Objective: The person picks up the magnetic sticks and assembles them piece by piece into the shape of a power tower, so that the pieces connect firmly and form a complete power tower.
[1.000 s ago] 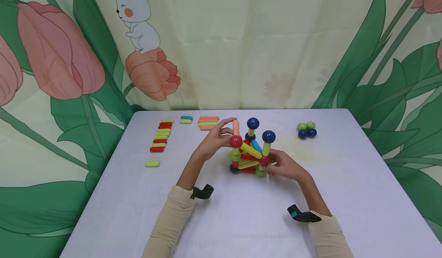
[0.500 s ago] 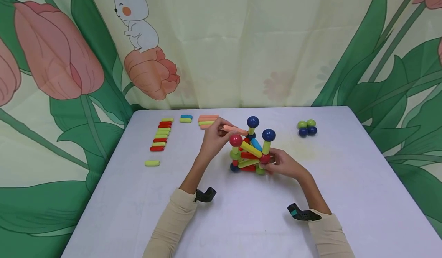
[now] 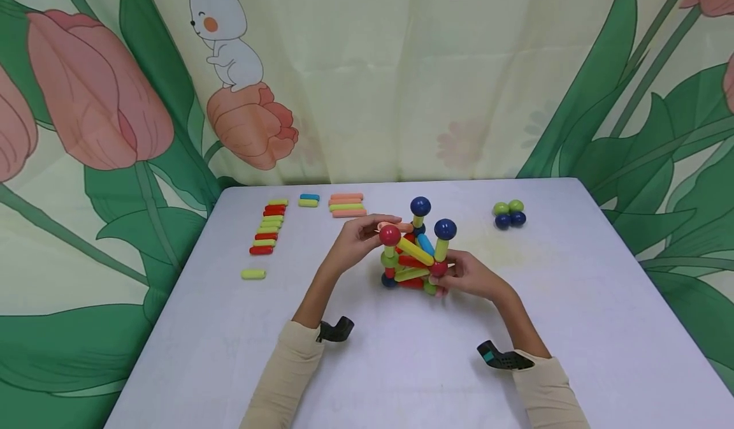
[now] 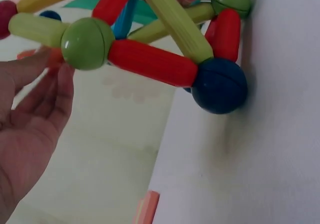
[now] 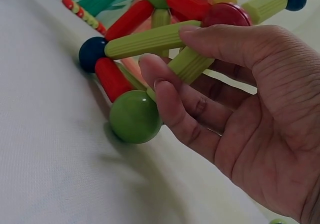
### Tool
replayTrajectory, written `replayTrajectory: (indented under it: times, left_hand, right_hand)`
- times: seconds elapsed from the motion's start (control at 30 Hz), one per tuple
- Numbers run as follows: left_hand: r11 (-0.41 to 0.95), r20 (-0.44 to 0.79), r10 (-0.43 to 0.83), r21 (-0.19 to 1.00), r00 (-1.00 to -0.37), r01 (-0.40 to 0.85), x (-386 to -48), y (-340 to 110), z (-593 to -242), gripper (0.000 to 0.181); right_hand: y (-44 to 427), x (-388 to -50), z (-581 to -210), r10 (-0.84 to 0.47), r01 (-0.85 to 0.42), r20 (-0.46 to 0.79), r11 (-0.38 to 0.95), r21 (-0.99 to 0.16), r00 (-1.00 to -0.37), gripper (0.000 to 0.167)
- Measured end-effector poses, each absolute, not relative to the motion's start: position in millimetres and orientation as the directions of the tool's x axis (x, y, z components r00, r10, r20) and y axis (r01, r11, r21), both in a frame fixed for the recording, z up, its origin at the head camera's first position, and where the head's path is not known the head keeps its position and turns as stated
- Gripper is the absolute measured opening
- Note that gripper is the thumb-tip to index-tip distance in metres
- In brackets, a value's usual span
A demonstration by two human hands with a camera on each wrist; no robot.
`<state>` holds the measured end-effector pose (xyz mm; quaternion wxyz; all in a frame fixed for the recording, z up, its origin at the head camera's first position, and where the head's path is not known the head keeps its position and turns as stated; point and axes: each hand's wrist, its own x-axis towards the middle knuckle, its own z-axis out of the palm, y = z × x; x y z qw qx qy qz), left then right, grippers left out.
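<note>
Both forearms reach forward much as they did 1 second ago, in a beige left sleeve [image 3: 283,371] and a beige right sleeve [image 3: 547,391], and lean inward. The right hand [image 3: 470,275], the nearer of the 2, has stayed at the near right side of the framework of glossy balls and ribbed sticks [image 3: 417,250]. Its thumb lies along a lime stick, its fingers curl behind, and it grips the corner by the small dark-red glossy ball [image 3: 438,268].

The framework stands between the hands. Farther off, the left hand [image 3: 361,238] pinches the peach ribbed stick [image 3: 401,227] behind the large red glossy ball [image 3: 390,235], index finger stretched along its top. That stick was upright 1 second ago and slanted higher 0.5 seconds ago; now it lies lower and nearly level, pointing from the left hand towards the framework's far side. Whether its far end touches a ball cannot be told.

Left of the left hand runs a column of red and lime sticks [image 3: 266,230]. Beyond that hand lie 4 peach and lime sticks [image 3: 346,206]; beyond the right hand, rightward, 4 green and dark-blue balls [image 3: 502,221].
</note>
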<state>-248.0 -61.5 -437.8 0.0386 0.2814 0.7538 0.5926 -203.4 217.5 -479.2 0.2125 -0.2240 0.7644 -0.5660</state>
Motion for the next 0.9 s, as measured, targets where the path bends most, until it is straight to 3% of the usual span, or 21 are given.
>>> replayTrajectory:
  times: [0.23,0.37,0.57,0.9]
  left_hand:
    - [0.076,0.389,0.580,0.849,-0.716,0.523,-250,-65,-442,0.038]
    - [0.059,0.419,0.597,0.827,-0.684,0.559,-249,-63,-440,0.040]
    - [0.046,0.401,0.600,0.847,-0.692,0.530,-245,-62,-440,0.041]
    - [-0.004,0.400,0.495,0.889,-0.771,0.458,-252,-53,-443,0.033]
  right_hand:
    - [219,-203,-482,-0.584,-0.103,-0.063,0.246,-0.964,-0.809,0.040]
    - [218,-203,-483,-0.584,-0.105,-0.064,0.251,-0.962,-0.809,0.040]
    - [216,-202,-483,-0.581,-0.103,-0.071,0.261,-0.960,-0.810,0.040]
    - [214,-203,-482,-0.574,-0.098,-0.089,0.287,-0.953,-0.814,0.041]
